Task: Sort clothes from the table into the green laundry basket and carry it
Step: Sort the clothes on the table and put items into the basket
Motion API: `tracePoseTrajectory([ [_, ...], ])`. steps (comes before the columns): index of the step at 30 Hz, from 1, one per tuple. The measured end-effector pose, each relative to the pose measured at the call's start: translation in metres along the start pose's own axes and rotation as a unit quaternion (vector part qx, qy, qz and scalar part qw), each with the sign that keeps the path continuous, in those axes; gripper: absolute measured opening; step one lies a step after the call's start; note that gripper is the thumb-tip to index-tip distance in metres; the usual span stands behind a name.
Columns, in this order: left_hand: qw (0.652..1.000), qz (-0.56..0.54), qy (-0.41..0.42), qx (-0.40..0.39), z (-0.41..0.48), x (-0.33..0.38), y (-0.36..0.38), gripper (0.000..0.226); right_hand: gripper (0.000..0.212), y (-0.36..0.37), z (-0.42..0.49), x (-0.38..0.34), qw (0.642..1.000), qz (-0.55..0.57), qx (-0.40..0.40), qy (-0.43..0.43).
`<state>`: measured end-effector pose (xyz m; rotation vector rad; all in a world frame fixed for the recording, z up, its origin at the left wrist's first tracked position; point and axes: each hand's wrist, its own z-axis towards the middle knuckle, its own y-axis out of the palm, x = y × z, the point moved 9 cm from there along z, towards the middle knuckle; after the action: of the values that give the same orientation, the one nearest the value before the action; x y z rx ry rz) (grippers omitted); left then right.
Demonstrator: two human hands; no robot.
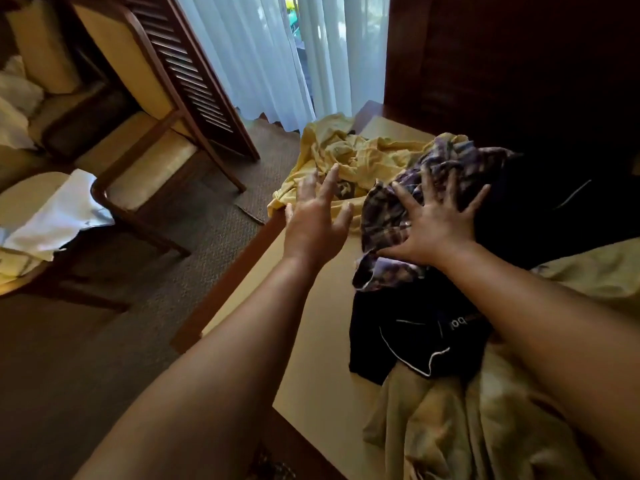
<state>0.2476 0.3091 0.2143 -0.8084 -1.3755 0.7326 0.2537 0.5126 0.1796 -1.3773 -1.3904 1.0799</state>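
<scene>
Four garments at least lie on the table [322, 386], and none shows in a basket: the green laundry basket is not in view, so sorting is judged to be at or near its start. The yellow shirt [349, 150] lies crumpled at the far left corner, one edge draped over the table rim. The plaid shirt [391, 216] sits bunched just to its right, partly overlapping it. The black shorts [398, 344], with white piping, lie below the plaid shirt and touch it. The beige cloth [460, 420] spreads along the near right side and passes under the shorts' lower edge. A darker mass to the right of the plaid shirt is too dim to identify. The left hand [317, 220] hovers over the near edge of the yellow shirt, fingers apart and extended, gripping nothing; contact with the fabric cannot be confirmed. The right hand [433, 226] rests palm-down on the plaid shirt, fingers splayed wide and pressing the fabric, not closed around it. The step in hand appears to be gathering the first items, most likely the plaid and yellow shirts together. Remaining work, as judged from this layout: close both hands on the garments, transfer every item to the basket, then lift and carry the basket. Off the table, a chair [145, 188] stands at left on the carpet [194, 237], and a white cloth [59, 216] lies on a seat beside it; whether that cloth belongs to the task cannot be determined.
</scene>
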Motion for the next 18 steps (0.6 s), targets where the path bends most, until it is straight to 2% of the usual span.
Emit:
tracePoseTrajectory([
  [6, 0.989, 0.120, -0.017, -0.088, 0.075, 0.000, 0.046, 0.085, 0.126, 0.024, 0.011, 0.001, 1.000, -0.003, 0.028, -0.001],
  [12, 0.972, 0.140, -0.095, -0.165, 0.111, -0.017, 0.083, 0.101, 0.116, 0.032, 0.013, 0.001, 0.999, 0.030, 0.012, -0.016],
  [15, 0.973, 0.133, -0.108, -0.151, 0.113, -0.020, 0.086, 0.094, 0.109, 0.030, 0.013, -0.002, 0.997, 0.066, 0.016, -0.021],
  [18, 0.980, 0.126, -0.108, -0.113, 0.111, -0.018, 0.081, 0.070, 0.097, 0.027, 0.011, -0.008, 0.993, 0.114, 0.034, -0.027],
])
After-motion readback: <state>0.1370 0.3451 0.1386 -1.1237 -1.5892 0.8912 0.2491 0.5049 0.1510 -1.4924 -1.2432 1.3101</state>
